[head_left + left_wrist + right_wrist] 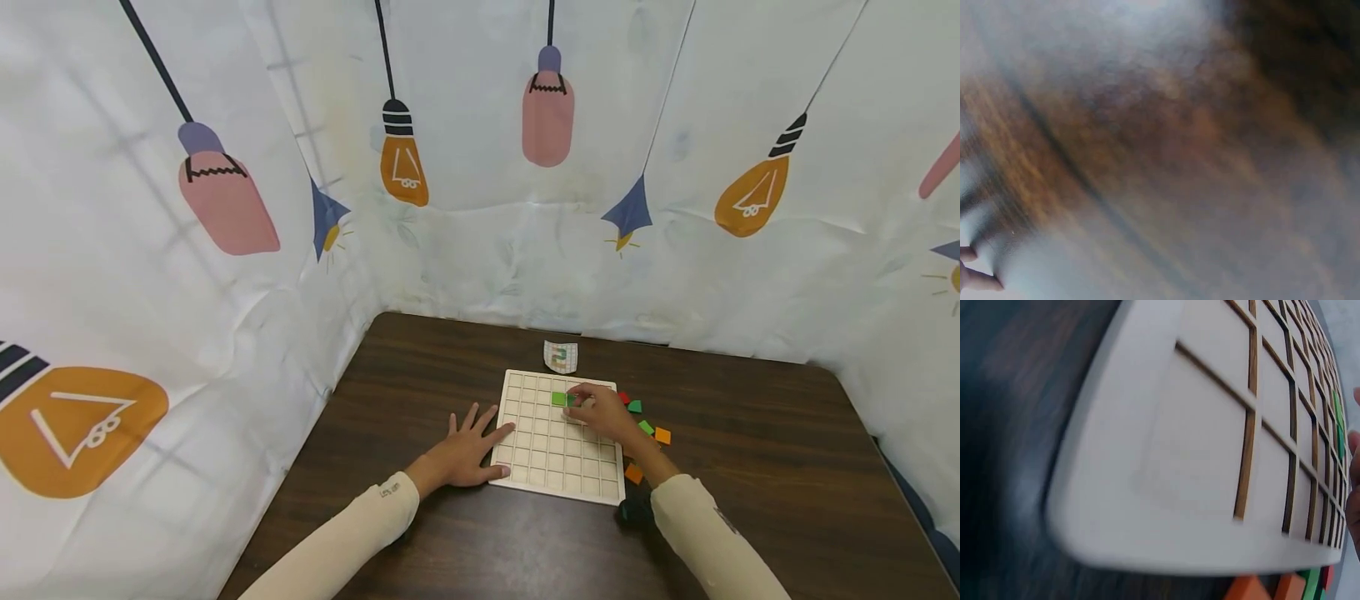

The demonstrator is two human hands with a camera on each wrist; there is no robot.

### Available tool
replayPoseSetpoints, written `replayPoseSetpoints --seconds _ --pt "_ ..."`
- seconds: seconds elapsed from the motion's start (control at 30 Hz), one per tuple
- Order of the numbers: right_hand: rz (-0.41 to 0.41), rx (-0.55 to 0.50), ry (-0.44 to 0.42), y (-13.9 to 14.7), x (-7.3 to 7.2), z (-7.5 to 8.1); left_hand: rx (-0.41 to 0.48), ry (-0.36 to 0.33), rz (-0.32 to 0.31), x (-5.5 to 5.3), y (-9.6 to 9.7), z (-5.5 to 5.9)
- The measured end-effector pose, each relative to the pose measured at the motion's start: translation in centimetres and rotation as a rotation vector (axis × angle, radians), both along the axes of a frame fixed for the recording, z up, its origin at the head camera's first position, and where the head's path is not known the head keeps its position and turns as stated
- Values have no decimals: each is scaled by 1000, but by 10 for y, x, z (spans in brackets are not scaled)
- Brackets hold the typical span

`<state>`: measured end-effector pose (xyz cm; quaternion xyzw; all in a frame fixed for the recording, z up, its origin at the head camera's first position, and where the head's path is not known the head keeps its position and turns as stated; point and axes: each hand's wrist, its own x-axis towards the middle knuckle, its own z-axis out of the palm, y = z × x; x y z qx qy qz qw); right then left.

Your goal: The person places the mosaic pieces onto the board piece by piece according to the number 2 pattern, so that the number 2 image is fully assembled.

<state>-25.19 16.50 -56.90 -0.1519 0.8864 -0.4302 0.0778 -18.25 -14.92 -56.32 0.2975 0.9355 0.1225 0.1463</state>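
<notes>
A pale wooden grid board (525, 450) lies on the dark table in the head view. My left hand (468, 450) rests at its left edge with fingers spread, fingertips touching the board. In the left wrist view only a few fingertips (979, 278) show. Over the board's upper part, my right hand (600, 410) pinches a dark green square tile (572, 400) between thumb and fingers. Just left of that tile, a light green tile (558, 399) sits in the grid. Both greens also appear at the right edge of the right wrist view, beside my right fingers (1354, 481).
Loose tiles lie right of the board: a red one (623, 398), a dark green one (635, 407), a light green one (646, 427) and orange ones (663, 435). Behind the board stands a small pattern card (561, 357). A black object (634, 512) is by my right sleeve.
</notes>
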Motion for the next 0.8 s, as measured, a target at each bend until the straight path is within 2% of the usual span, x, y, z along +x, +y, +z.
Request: replayPoseSetpoints --seconds 0.23,0.33,0.47,0.8 --pt "14 -28 -58 25 11 7 -9 4 0 -1 1 -1" --pt "6 -26 -38 37 18 9 -7 1 0 0 1 0" --pt "-19 -19 11 54 28 10 -7 3 2 0 1 0" --pt "-135 -19 -19 101 52 13 -4 8 3 0 0 -2"
